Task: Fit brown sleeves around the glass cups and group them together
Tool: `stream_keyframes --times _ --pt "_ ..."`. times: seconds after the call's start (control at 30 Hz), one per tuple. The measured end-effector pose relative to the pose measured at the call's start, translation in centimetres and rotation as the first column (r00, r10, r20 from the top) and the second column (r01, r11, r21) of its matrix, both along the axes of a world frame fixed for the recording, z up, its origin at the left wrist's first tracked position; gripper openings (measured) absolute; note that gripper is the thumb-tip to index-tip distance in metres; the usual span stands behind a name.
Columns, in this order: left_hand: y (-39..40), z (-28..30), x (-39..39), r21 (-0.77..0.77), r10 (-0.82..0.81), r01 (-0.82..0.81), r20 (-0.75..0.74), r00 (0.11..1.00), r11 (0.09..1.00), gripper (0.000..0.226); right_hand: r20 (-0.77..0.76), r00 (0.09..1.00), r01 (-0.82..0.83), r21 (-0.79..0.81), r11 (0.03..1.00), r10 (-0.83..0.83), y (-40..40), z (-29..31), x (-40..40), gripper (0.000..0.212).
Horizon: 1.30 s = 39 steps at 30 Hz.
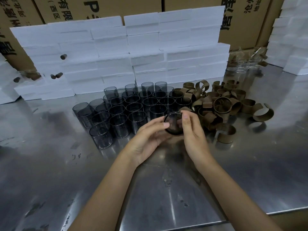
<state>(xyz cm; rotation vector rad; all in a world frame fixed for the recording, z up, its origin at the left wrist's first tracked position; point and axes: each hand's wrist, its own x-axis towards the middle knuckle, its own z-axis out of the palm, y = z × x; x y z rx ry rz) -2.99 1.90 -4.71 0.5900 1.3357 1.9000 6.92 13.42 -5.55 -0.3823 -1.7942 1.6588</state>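
Both hands, left (pixel 148 135) and right (pixel 190 130), grip one glass cup (pixel 173 124) above the bench (pixel 66 164) (sleeve hard to see); best keep it level while seating.

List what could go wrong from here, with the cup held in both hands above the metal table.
1. Both hands, left and right, hold the glass cup by its sides above the steel table; a slip could chip it.
2. The standing cups are packed closely just behind; setting this one among them might knock neighbours over.
3. The brown sleeves lie in a tangled pile; pulling one may drag others off.
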Motion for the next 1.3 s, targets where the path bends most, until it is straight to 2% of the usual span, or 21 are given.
stream_keyframes --times 0.1,0.2,0.27,0.3,0.33,0.43,0.5,0.67,0.8,1.07,1.3 --pt "0.0 0.3 0.3 -0.029 0.111 -0.112 -0.013 0.994 0.993 0.061 -0.014 1.0 -0.026 -0.098 0.995 0.025 -0.4 0.2 -0.2 0.024" --pt "0.5 0.5 1.2 -0.066 0.284 -0.279 0.072 0.956 0.958 0.053 0.004 0.999 -0.044 -0.251 0.967 0.047 -1.5 0.1 -0.9 0.023" --pt "0.9 -0.1 1.5 -0.091 0.422 -0.417 0.05 0.905 0.904 0.039 0.032 0.999 -0.013 -0.334 0.942 0.025 -2.5 0.4 -1.5 0.017" --pt "1.0 -0.3 1.6 -0.091 0.466 -0.461 0.033 0.884 0.883 0.039 0.029 0.999 -0.008 -0.383 0.924 0.02 -2.9 0.6 -1.8 0.011" --pt "1.1 -0.4 1.7 -0.085 0.492 -0.489 0.026 0.87 0.868 0.042 0.012 1.0 -0.014 -0.454 0.891 0.022 -3.2 0.9 -2.0 0.009" --pt "1.3 0.0 1.9 -0.065 0.537 -0.534 0.041 0.843 0.843 0.047 -0.017 0.996 -0.072 -0.678 0.732 0.083 -3.3 1.6 -2.4 0.021" --pt "1.3 0.2 2.0 -0.065 0.543 -0.54 0.043 0.839 0.839 0.047 -0.019 0.993 -0.092 -0.733 0.674 0.116 -3.0 1.7 -2.4 0.028" --pt "1.6 0.1 2.5 -0.069 0.581 -0.578 0.039 0.813 0.813 0.037 0.01 0.994 -0.066 -0.715 0.697 0.105 -2.8 1.3 -2.5 0.027" --pt "1.6 0.2 2.4 -0.069 0.619 -0.617 0.003 0.785 0.784 0.057 0.009 0.992 -0.081 -0.71 0.699 0.124 -2.8 1.1 -2.7 0.034" --pt "1.5 0.5 2.5 -0.054 0.57 -0.568 0.029 0.821 0.821 0.059 0.0 0.975 -0.151 -0.73 0.666 0.22 -2.6 1.5 -2.5 0.029" --pt "1.1 0.5 2.0 -0.096 0.51 -0.509 -0.015 0.86 0.855 0.062 0.019 0.992 -0.081 -0.673 0.735 0.127 -3.0 1.4 -2.2 0.028"
